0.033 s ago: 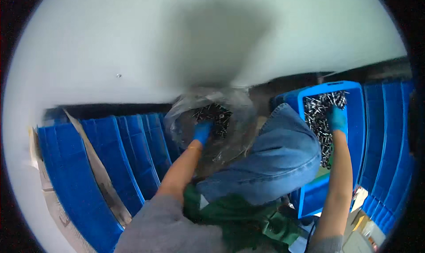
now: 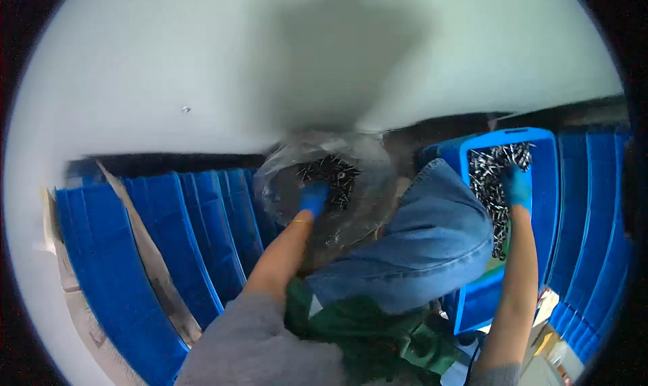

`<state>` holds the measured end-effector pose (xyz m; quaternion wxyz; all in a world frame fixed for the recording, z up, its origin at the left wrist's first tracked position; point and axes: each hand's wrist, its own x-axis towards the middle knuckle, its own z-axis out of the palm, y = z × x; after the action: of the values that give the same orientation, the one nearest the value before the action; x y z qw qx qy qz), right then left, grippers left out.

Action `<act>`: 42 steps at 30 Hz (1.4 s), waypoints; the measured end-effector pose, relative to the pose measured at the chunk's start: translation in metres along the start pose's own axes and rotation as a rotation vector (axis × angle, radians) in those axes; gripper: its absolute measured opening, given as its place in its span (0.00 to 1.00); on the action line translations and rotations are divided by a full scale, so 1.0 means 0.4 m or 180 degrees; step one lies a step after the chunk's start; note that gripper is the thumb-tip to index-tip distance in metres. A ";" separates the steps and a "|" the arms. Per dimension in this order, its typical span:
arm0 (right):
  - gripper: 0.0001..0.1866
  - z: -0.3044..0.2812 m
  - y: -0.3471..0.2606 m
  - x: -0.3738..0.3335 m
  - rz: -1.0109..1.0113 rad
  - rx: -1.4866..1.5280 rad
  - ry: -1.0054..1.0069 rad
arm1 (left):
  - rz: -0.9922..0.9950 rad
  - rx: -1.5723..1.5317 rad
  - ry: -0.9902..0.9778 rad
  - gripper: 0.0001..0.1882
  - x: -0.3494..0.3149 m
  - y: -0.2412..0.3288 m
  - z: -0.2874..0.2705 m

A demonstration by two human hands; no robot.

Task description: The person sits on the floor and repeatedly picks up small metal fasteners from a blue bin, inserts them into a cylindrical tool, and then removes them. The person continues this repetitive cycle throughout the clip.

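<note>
My left hand (image 2: 314,198), in a blue glove, reaches into a clear plastic bag (image 2: 375,183) and touches the small dark metal parts (image 2: 343,175) in it, which look like screws. At the right, my blue-gloved right hand (image 2: 518,187) rests on a heap of similar shiny metal parts (image 2: 487,183) in a blue plastic bin (image 2: 545,217). The fingertips of both hands are hidden or too dark to make out, so whether either grips any parts does not show.
My denim-covered knee (image 2: 439,224) rises between bag and bin. Stacked blue bins (image 2: 155,251) with a cardboard sheet (image 2: 152,264) among them stand at the left; more blue bins (image 2: 587,203) line the right. A pale surface (image 2: 169,62) fills the far side.
The view has shifted slightly, so the bag and my left arm appear a little further right. Both hands stay at the metal parts.
</note>
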<state>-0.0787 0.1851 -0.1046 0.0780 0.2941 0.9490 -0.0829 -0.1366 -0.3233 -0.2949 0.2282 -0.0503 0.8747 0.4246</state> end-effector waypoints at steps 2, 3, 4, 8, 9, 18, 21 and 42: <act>0.09 0.008 0.064 -0.034 -0.0003 0.1096 0.0383 | 0.0674 0.0894 0.0355 0.13 0.015 0.016 0.068; 0.09 -0.022 0.092 -0.069 0.0185 0.1462 0.0490 | -0.0048 0.0248 0.0445 0.13 0.021 0.126 0.113; 0.10 -0.040 0.082 -0.093 0.0257 0.1914 0.0551 | 0.0234 0.0497 0.0419 0.12 0.024 0.172 0.109; 0.08 -0.157 -0.040 -0.196 0.1348 0.3000 0.0020 | 0.1570 0.0834 0.0451 0.12 0.093 0.204 0.142; 0.08 -0.183 -0.046 -0.225 0.1370 0.3275 0.0037 | 0.2052 0.1047 0.0439 0.12 0.142 0.178 0.194; 0.09 -0.225 -0.053 -0.389 0.2114 0.5946 -0.0039 | 0.0533 0.1705 -0.1056 0.13 0.201 0.317 0.212; 0.10 -0.243 -0.053 -0.431 0.2504 0.6968 -0.0281 | 0.2631 0.3026 0.0629 0.10 0.175 0.368 0.196; 0.07 -0.280 0.068 -0.712 0.0806 0.9062 -0.0524 | 0.3233 -0.0355 0.0728 0.09 -0.436 0.965 -0.076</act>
<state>0.1579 0.0748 0.0576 -0.2175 0.1960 0.0199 -0.9560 -0.1010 -0.1203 0.0761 -0.1064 0.3221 0.7843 0.5194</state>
